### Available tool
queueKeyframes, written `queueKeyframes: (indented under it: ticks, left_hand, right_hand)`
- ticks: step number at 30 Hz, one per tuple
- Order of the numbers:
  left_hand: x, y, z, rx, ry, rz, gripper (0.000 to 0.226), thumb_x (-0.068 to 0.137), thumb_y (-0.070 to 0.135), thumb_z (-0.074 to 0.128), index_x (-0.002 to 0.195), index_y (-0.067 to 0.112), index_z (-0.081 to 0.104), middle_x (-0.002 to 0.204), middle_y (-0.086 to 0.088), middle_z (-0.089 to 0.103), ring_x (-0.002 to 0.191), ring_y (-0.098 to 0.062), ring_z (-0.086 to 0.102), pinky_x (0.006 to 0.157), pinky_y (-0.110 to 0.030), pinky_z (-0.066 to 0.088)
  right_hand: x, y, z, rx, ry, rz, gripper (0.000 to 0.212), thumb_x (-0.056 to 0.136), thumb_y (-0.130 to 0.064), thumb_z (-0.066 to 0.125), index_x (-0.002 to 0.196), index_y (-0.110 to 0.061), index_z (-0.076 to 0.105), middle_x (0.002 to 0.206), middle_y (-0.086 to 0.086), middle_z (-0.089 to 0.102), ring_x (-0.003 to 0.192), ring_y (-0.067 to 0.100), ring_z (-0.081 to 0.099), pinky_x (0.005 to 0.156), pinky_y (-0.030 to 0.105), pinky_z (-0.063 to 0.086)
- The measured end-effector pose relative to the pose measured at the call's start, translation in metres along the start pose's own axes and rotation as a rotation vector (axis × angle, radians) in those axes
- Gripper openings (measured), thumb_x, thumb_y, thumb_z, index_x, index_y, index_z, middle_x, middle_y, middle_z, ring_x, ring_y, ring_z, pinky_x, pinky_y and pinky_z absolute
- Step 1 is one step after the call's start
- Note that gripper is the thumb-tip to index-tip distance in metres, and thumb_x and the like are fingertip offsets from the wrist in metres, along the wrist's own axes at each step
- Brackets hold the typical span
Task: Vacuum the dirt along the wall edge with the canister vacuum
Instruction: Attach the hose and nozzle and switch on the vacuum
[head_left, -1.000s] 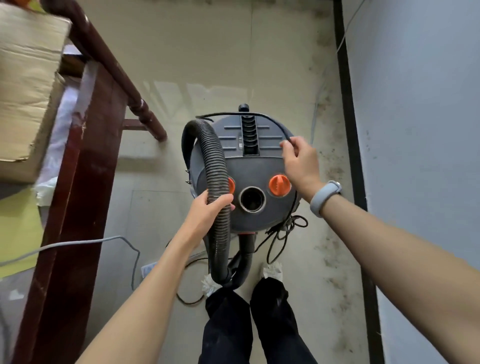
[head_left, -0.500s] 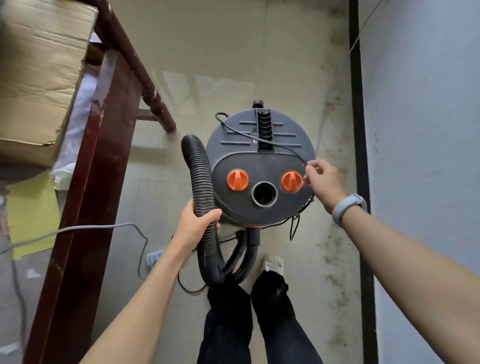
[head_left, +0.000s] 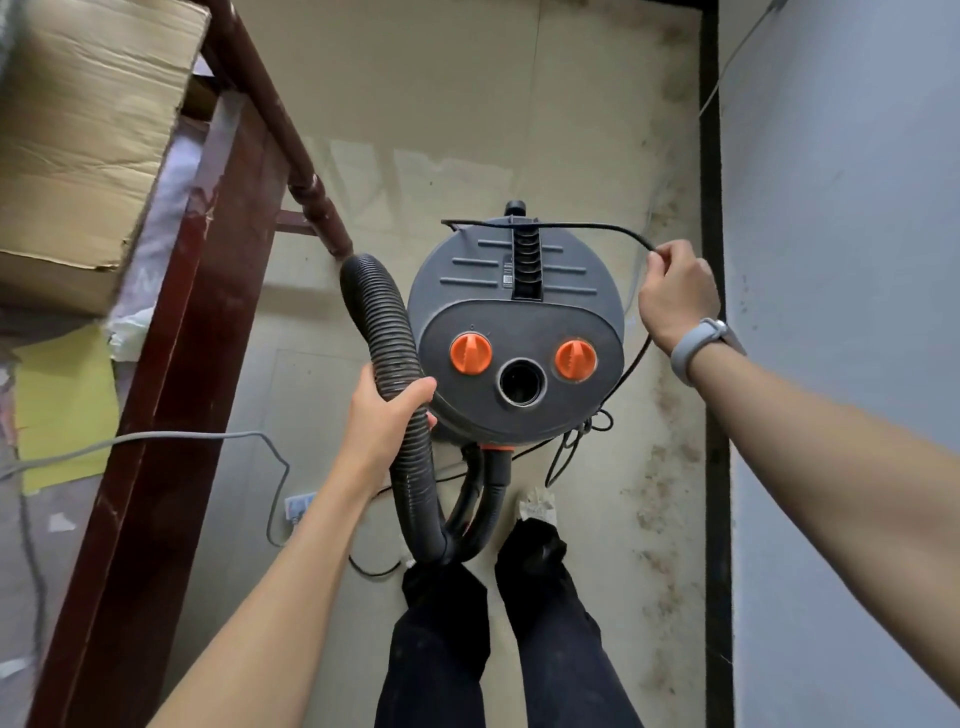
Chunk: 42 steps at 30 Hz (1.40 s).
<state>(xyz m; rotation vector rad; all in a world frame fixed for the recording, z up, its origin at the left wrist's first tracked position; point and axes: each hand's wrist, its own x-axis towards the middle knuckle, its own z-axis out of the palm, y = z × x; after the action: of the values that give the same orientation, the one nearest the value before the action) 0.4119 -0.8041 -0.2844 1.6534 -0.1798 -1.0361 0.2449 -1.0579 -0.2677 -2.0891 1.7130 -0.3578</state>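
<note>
Between hands: vacuum (head_left: 519, 332). L hand (head_left: 384, 421) grips hose (head_left: 387, 332), R hand (head_left: 675, 296) pinches cord (head_left: 582, 227); dirt (head_left: 670, 467) along wall, R side nearer.

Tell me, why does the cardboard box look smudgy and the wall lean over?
In the head view, the cardboard box at the left edge is smeared by motion blur, while the vacuum in the middle stays sharp; the wide-angle lens bends the edges, so the wall and baseboard lean.

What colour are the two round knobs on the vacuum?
Orange knobs, clearest in the head view.
</note>
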Motion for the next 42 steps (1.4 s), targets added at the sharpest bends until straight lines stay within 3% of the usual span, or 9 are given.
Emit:
queueKeyframes:
  ticks: [4,8,12,16,19,31,34,37,42]
  left_hand:
    - [0.012,0.011,0.018,0.067,0.016,0.038,0.019,0.079,0.012,0.067,0.085,0.016,0.050,0.065,-0.001,0.056,0.047,-0.014,0.055,0.050,-0.030,0.049]
    - [0.009,0.006,0.036,0.113,0.059,0.012,0.020,0.072,0.017,0.066,0.083,0.020,0.049,0.065,0.000,0.056,0.045,-0.015,0.055,0.051,-0.031,0.049]
    - [-0.004,-0.001,0.045,0.139,0.120,-0.030,0.023,0.065,0.025,0.063,0.083,0.021,0.049,0.071,-0.004,0.056,0.051,-0.020,0.055,0.058,-0.035,0.051]
    - [-0.014,-0.001,0.044,0.125,0.159,-0.034,0.023,0.066,0.024,0.064,0.085,0.021,0.051,0.074,-0.003,0.057,0.051,-0.017,0.055,0.058,-0.035,0.052]
    - [-0.019,-0.002,0.046,0.140,0.172,-0.025,0.020,0.071,0.019,0.066,0.085,0.020,0.052,0.078,-0.006,0.058,0.053,-0.016,0.056,0.057,-0.034,0.053]
    - [0.034,0.036,0.075,0.285,0.275,0.058,0.017,0.074,0.019,0.068,0.079,0.021,0.052,0.073,-0.005,0.061,0.048,-0.018,0.061,0.054,-0.031,0.051]
    - [0.042,0.035,0.081,0.305,0.281,0.066,0.017,0.077,0.016,0.067,0.078,0.021,0.052,0.073,-0.006,0.062,0.056,-0.024,0.062,0.060,-0.035,0.051]
    - [0.043,0.034,0.086,0.300,0.258,0.054,0.016,0.075,0.019,0.068,0.080,0.021,0.053,0.076,-0.008,0.062,0.064,-0.028,0.062,0.060,-0.036,0.052]
    - [0.044,0.035,0.087,0.140,0.230,0.001,0.015,0.081,0.012,0.069,0.082,0.019,0.056,0.073,-0.006,0.061,0.058,-0.020,0.058,0.057,-0.032,0.051]
  right_hand:
    - [0.016,0.013,-0.010,-0.030,-0.078,0.043,0.026,0.099,-0.024,0.037,0.110,-0.007,0.053,0.106,0.020,0.063,0.096,0.040,0.057,0.077,0.038,0.043]
    - [0.001,0.018,-0.014,-0.105,-0.462,0.013,0.023,0.094,-0.019,0.037,0.088,-0.007,0.055,0.077,0.017,0.068,0.072,0.034,0.069,0.073,0.043,0.055]
    - [-0.022,0.020,-0.013,-0.156,-0.692,-0.137,0.026,0.094,-0.018,0.037,0.093,-0.006,0.060,0.068,0.013,0.068,0.073,0.032,0.067,0.076,0.045,0.053]
    - [0.000,0.030,-0.023,-0.400,-0.586,-0.219,0.030,0.099,-0.025,0.033,0.107,-0.011,0.059,0.095,0.014,0.068,0.094,0.035,0.062,0.078,0.035,0.046]
    - [0.036,0.037,-0.031,-0.470,-0.405,-0.177,0.033,0.101,-0.029,0.031,0.114,-0.011,0.055,0.114,0.021,0.062,0.104,0.040,0.057,0.082,0.039,0.043]
    - [0.154,-0.024,-0.002,0.096,-0.095,0.029,0.032,0.100,-0.023,0.033,0.120,-0.009,0.054,0.122,0.017,0.058,0.111,0.036,0.053,0.085,0.034,0.040]
    - [0.182,-0.038,0.018,0.295,-0.234,0.035,0.036,0.099,-0.017,0.036,0.131,-0.004,0.046,0.132,0.016,0.053,0.120,0.030,0.051,0.095,0.031,0.039]
    - [0.185,-0.043,0.031,0.312,-0.462,-0.096,0.052,0.098,-0.006,0.035,0.148,-0.003,0.022,0.154,0.013,0.028,0.140,0.021,0.030,0.110,0.023,0.024]
    - [0.133,-0.031,0.049,0.404,-0.613,-0.112,0.050,0.096,-0.004,0.038,0.146,-0.003,0.028,0.148,0.017,0.036,0.112,0.020,0.048,0.093,0.029,0.040]
